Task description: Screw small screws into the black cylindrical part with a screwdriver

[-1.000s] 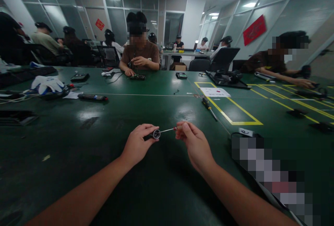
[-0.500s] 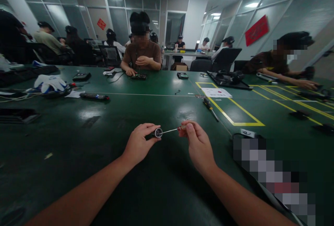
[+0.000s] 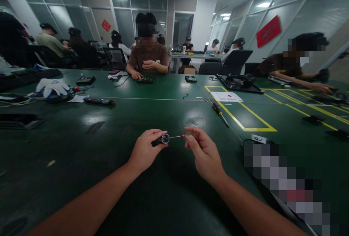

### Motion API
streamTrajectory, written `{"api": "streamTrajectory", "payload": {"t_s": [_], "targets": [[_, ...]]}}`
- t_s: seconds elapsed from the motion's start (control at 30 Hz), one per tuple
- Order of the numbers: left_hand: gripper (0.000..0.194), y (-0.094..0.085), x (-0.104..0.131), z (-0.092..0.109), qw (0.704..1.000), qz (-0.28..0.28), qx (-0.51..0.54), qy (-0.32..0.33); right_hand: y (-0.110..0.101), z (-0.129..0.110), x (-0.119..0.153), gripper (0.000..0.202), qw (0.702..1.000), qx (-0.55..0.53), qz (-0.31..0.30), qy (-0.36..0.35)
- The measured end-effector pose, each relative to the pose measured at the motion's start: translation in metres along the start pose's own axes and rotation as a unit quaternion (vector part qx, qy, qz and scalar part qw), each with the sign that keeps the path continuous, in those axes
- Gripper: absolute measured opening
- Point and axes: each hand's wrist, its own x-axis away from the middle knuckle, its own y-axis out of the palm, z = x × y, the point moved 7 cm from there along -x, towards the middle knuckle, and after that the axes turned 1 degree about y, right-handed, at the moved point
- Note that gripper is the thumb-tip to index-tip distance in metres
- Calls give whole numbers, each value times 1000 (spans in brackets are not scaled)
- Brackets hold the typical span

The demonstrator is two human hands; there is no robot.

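My left hand (image 3: 147, 148) is closed around a short dark cylinder (image 3: 165, 139) with a silvery round rim, its hollow end turned toward me and to the right. In my right hand (image 3: 205, 152) is a thin screwdriver (image 3: 188, 135) with a clear, red-tipped handle, pinched between thumb and fingers. The screwdriver's slim shaft points left and its tip reaches into the cylinder's open end. Whatever the tip touches inside is too small to make out. Both hands are above the green table (image 3: 109, 163).
A yellow-and-black screwdriver (image 3: 220, 114) lies beyond my right hand, near yellow tape (image 3: 257, 130) and a paper sheet (image 3: 226, 96). White gloves (image 3: 53, 87) and a dark pen-shaped tool (image 3: 98, 101) lie left. A person (image 3: 148, 54) works opposite; another (image 3: 297, 61) sits at the right.
The screwdriver has moved left, with less shaft showing outside the cylinder. My right thumb has shifted down and left along the handle. My left hand stays in place.
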Motion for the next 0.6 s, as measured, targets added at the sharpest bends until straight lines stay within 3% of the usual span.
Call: {"api": "streamTrajectory", "payload": {"t_s": [0.13, 0.27, 0.43, 0.6], "targets": [[37, 1, 0, 2, 1000, -4, 20, -2, 1, -4, 2, 22, 1000, 12, -14, -13], [37, 2, 0, 2, 999, -7, 35, 4, -1, -3, 1, 23, 999, 47, 18, -5], [38, 4, 1, 1, 999, -6, 40, 7, -5, 2, -1, 24, 997, -14, 67, 28], [37, 4, 1, 0, 999, -6, 46, 10, -3, 5, -3, 26, 997, -33, 49, 40]]}}
